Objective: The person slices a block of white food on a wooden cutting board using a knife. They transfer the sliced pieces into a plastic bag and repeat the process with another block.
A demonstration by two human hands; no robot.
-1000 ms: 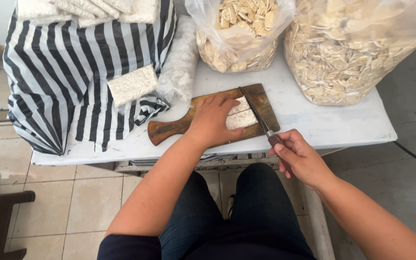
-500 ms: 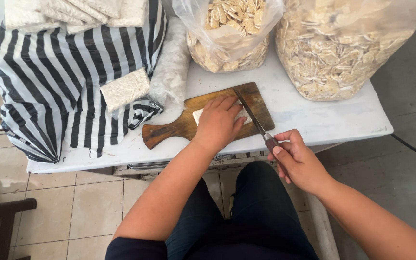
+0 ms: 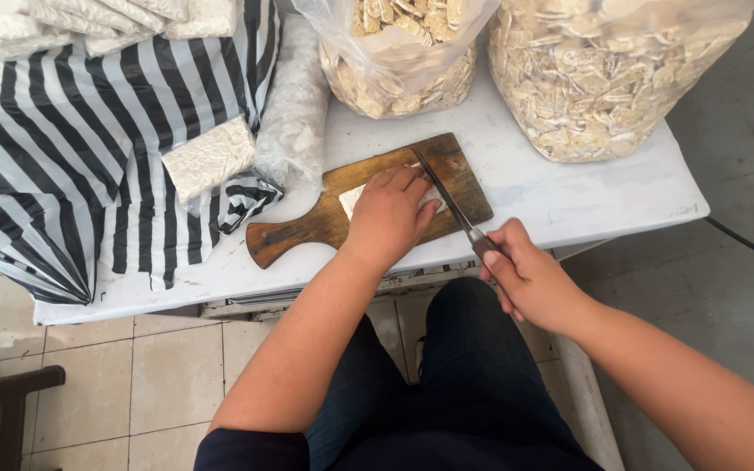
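Note:
A brown wooden cutting board point(image 3: 460, 170) with a handle lies on the white table. On it sits a pale white block point(image 3: 352, 200), mostly hidden under my left hand point(image 3: 387, 215), which presses down on it. My right hand point(image 3: 525, 275) grips the handle of a knife point(image 3: 443, 191) at the table's near edge. The blade runs up across the board, right beside the fingertips of my left hand.
A black-and-white striped cloth point(image 3: 89, 148) covers the table's left part, with a white block point(image 3: 209, 158) on it and more stacked at the top left. Two clear bags of pale sliced pieces point(image 3: 394, 61) point(image 3: 604, 78) stand behind the board. Tiled floor lies below left.
The knife blade has swung from the board's right side to right beside my left hand on the block. My left hand stays on the block. The camera view shifted slightly.

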